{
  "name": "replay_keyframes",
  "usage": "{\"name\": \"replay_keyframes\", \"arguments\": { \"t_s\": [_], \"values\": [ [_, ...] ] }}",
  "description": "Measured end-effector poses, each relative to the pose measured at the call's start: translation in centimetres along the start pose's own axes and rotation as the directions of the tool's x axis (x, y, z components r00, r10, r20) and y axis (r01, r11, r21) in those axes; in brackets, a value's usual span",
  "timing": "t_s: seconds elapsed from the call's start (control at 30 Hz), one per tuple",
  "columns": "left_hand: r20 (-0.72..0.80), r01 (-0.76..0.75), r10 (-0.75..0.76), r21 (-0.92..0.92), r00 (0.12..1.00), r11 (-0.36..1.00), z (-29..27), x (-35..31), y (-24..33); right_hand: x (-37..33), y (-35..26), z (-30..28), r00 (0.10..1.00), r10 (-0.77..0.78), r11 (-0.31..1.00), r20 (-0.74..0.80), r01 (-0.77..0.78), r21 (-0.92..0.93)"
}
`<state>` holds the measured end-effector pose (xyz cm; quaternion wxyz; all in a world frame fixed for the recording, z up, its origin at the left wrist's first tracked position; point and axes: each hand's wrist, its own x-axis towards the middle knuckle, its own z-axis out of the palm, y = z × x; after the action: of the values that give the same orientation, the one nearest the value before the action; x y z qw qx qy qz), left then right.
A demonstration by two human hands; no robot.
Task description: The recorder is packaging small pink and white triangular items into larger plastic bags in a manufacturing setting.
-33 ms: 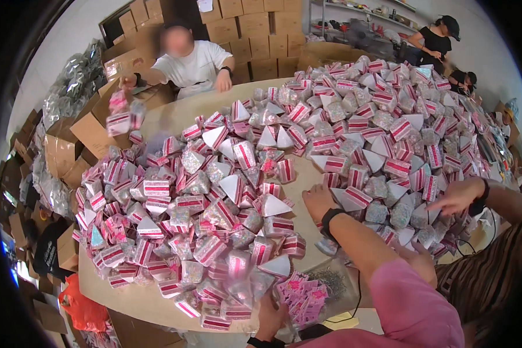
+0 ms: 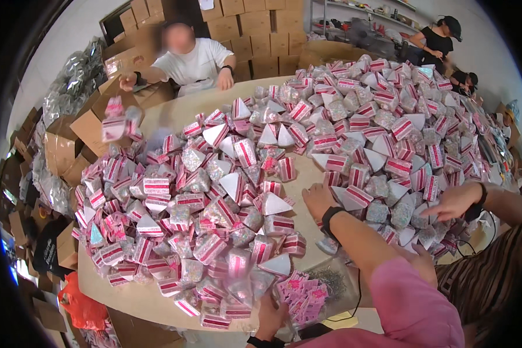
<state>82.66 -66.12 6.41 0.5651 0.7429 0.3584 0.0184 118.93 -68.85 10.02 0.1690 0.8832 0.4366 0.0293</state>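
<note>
Across the tabletop (image 2: 310,236), two mounds are spread: striped, cake-slice-shaped pieces are gathered in a left heap (image 2: 220,211) and a right heap (image 2: 400,168), and a strip between them is seemingly kept so that they do not mix. On that strip, against the right heap's edge, the right hand (image 2: 320,203) is set down, fingers bent; the fingertips are hidden, so whether anything is gripped cannot be told. Down at the near edge, the left hand (image 2: 272,319) is held right beside the pink cards (image 2: 304,298), its closure impossible to tell. The cards are probably kept there for easy reach, with silvery bits (image 2: 330,281) in clear plastic next to them. From the right, a co-worker's hand (image 2: 458,202) is pointed toward the right heap.

And what has changed? Only a little: below the far co-worker's hand (image 2: 127,81), a blurred cluster of pieces (image 2: 113,129), apparently in mid-air, is now seen slightly lower than in the earlier frame. Both of the wearer's hands are left practically where they were.
</note>
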Motion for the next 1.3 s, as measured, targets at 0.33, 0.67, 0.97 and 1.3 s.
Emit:
{"name": "replay_keyframes", "arguments": {
  "t_s": [0.33,0.67,0.97,1.3],
  "values": [
    [-0.017,-0.049,0.047,-0.098,0.999,0.994,0.2,0.0,0.2,0.2,10.0,-5.9,0.870,0.219,0.891,-0.441,0.006,0.454],
    [-0.024,-0.117,0.116,-0.068,0.993,0.991,1.2,1.1,-2.3,-2.4,18.6,-7.3,0.765,0.227,0.953,-0.603,-0.048,0.299],
    [-0.030,-0.018,0.019,0.034,0.999,0.999,0.7,0.2,-0.4,2.7,2.3,2.7,0.962,-0.080,0.882,-0.261,0.190,0.431],
    [-0.053,0.034,-0.031,0.061,0.998,0.998,0.1,-0.2,1.7,4.0,1.8,1.5,0.980,-0.193,0.903,-0.052,0.198,0.382]
  ]
}}
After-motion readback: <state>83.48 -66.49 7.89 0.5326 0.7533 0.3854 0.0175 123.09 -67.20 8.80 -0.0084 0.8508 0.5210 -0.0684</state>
